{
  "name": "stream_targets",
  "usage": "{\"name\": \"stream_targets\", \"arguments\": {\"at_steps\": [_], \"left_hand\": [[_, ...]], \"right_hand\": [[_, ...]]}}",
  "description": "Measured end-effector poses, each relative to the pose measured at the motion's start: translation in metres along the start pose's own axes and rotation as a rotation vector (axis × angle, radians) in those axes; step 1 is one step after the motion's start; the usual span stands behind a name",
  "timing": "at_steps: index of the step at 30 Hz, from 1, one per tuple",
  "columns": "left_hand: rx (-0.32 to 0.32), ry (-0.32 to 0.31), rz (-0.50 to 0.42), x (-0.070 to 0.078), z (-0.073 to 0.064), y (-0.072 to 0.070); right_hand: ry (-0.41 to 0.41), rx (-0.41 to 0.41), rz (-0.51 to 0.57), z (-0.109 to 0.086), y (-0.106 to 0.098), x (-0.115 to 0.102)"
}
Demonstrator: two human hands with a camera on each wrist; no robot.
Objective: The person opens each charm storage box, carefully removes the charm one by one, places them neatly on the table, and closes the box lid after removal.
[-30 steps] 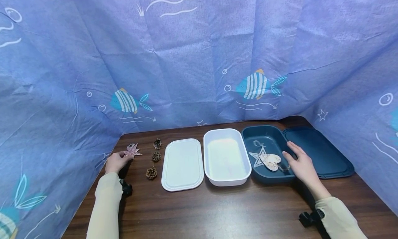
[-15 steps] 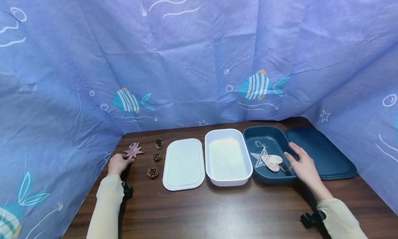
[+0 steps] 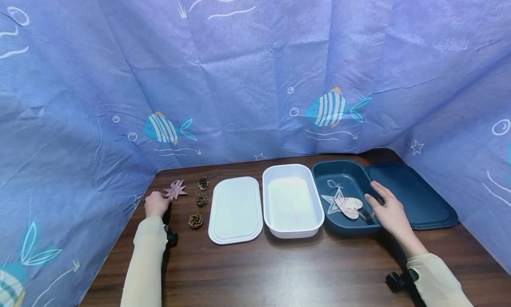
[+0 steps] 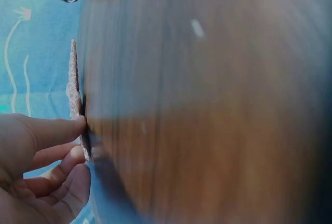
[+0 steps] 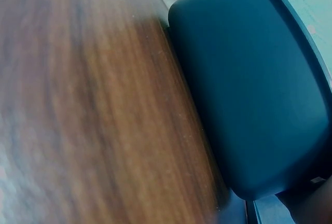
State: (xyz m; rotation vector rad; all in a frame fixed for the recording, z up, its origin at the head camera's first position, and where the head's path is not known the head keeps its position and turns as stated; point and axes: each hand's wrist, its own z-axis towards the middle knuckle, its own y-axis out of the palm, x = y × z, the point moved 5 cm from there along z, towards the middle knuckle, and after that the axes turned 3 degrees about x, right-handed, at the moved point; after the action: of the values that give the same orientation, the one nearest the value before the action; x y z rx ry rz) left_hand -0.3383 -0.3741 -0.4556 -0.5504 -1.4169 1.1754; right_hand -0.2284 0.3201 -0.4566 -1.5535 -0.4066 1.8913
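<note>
At the table's left, my left hand (image 3: 156,205) pinches a point of a pink glittery star ornament (image 3: 174,190). The left wrist view shows the star (image 4: 74,79) edge-on, with fingertips at its lower end. Several fingers there are bent. On the right, my right hand (image 3: 390,211) rests at the right rim of a dark blue box (image 3: 345,230), its fingers extended. Inside that box lie a white star ornament (image 3: 329,204) and a pale wooden heart (image 3: 349,207) with a string loop. Little of the right hand appears in the right wrist view, where the box wall (image 5: 254,89) fills much of the frame.
Three pine cones (image 3: 201,199) stand in a line right of the pink star. Beside them lies a white lid (image 3: 235,210), then a white box (image 3: 293,234) against the blue one. A dark blue lid (image 3: 419,200) lies at far right. Fish-print cloth (image 3: 247,76) hangs behind.
My left hand has shifted slightly right and away from me, and the pink star has turned and slid a little with it. The right hand has stayed still.
</note>
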Motion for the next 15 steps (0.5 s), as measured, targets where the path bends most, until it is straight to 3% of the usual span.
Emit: {"name": "stream_targets", "arguments": {"at_steps": [6,15], "left_hand": [[0.078,-0.048,-0.048,0.009,0.004,0.005],[0.126,-0.245,-0.159,0.017,0.006,0.011]], "right_hand": [[0.001,0.000,0.001,0.000,0.000,0.000],[0.007,-0.008,-0.005,0.000,-0.001,0.000]]}}
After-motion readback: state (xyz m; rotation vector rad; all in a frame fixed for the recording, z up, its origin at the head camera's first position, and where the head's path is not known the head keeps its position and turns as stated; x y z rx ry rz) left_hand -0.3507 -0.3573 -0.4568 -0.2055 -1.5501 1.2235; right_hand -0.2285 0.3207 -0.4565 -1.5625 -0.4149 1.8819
